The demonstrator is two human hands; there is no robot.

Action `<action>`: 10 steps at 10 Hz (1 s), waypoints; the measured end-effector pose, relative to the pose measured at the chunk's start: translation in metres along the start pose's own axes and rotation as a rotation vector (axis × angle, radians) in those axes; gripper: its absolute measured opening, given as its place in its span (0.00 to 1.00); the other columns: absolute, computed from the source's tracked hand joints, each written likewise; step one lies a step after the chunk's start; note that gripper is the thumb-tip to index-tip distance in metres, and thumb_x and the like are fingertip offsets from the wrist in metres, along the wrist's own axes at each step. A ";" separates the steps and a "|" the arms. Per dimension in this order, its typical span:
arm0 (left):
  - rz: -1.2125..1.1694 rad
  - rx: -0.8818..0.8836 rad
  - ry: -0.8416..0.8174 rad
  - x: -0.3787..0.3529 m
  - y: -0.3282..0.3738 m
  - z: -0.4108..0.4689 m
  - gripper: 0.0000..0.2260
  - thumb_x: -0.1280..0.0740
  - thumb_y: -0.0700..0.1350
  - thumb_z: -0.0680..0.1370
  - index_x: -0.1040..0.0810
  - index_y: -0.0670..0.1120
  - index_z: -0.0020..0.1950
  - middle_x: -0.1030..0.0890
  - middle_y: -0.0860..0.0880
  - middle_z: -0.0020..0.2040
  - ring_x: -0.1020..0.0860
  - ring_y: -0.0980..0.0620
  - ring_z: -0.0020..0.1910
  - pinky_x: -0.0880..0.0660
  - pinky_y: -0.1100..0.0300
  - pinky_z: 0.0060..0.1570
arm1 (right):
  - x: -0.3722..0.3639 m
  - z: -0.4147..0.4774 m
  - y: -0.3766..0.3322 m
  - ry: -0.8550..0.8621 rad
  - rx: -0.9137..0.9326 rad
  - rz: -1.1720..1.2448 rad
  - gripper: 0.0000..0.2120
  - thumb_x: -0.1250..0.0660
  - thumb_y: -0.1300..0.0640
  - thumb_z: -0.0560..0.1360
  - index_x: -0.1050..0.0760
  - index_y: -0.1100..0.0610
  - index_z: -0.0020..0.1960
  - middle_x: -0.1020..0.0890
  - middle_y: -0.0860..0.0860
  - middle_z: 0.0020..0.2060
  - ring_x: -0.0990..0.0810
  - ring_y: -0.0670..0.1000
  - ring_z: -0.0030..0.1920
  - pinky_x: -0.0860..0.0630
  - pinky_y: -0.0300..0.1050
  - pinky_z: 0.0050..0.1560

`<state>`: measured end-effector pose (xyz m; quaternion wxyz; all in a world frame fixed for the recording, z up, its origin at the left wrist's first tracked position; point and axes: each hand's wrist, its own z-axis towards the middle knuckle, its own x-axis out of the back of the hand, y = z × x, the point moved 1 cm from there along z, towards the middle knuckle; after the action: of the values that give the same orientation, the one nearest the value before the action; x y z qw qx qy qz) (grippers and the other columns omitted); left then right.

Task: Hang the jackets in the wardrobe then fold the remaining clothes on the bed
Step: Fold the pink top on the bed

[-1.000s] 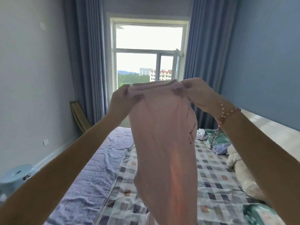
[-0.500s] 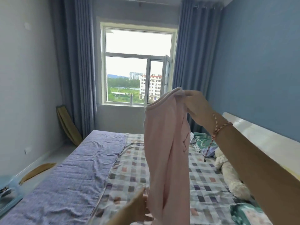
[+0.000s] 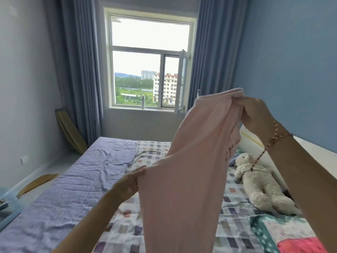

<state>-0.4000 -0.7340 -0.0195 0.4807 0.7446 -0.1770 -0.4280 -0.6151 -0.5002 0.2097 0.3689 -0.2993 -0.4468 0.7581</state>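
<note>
Pinched at two o'clock in my right hand (image 3: 255, 114), gripped lower at eight by my left hand (image 3: 130, 182), the garment (image 3: 182, 189) hangs over the bed (image 3: 73, 179); folding underway, next lay it flat, I reckon.

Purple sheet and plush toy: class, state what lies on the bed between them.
The checked quilt lies between them; the held pink garment hangs before it, head view.

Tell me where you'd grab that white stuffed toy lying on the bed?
Probably round the belly, from above: the stuffed toy lies stretched out on the bed, seemingly on its back, so its soft middle faces up, uncovered.
</note>
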 end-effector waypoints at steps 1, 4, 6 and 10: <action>0.294 -0.165 0.090 0.012 0.023 -0.003 0.15 0.32 0.31 0.71 0.22 0.36 0.56 0.17 0.44 0.42 0.18 0.53 0.36 0.20 0.64 0.38 | 0.007 0.011 0.001 -0.006 -0.016 0.048 0.09 0.38 0.67 0.76 0.23 0.58 0.39 0.20 0.45 0.25 0.22 0.42 0.27 0.25 0.36 0.33; 1.197 -0.668 0.537 0.040 0.053 0.078 0.13 0.33 0.39 0.76 0.23 0.40 0.31 0.23 0.45 0.29 0.29 0.50 0.30 0.31 0.58 0.32 | -0.006 0.057 0.075 0.146 -0.209 0.021 0.09 0.34 0.66 0.72 0.27 0.57 0.35 0.24 0.48 0.22 0.27 0.50 0.31 0.30 0.38 0.28; 1.022 -0.407 0.604 0.070 0.092 0.144 0.14 0.36 0.40 0.78 0.29 0.43 0.32 0.26 0.46 0.31 0.30 0.49 0.33 0.35 0.58 0.32 | -0.039 0.093 0.116 -0.053 -0.072 -0.156 0.06 0.39 0.66 0.77 0.25 0.58 0.50 0.24 0.48 0.39 0.23 0.39 0.35 0.29 0.24 0.31; 1.015 -0.108 0.290 0.098 0.074 0.081 0.05 0.37 0.44 0.79 0.26 0.45 0.54 0.26 0.47 0.47 0.29 0.51 0.45 0.32 0.62 0.42 | -0.044 -0.062 0.083 -0.588 0.140 -0.137 0.13 0.25 0.63 0.62 0.16 0.44 0.36 0.16 0.46 0.35 0.18 0.45 0.39 0.21 0.37 0.41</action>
<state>-0.3985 -0.8813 -0.0146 0.6847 0.5910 -0.4243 -0.0427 -0.5669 -0.5360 0.1145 0.2938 -0.0105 -0.5003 0.8144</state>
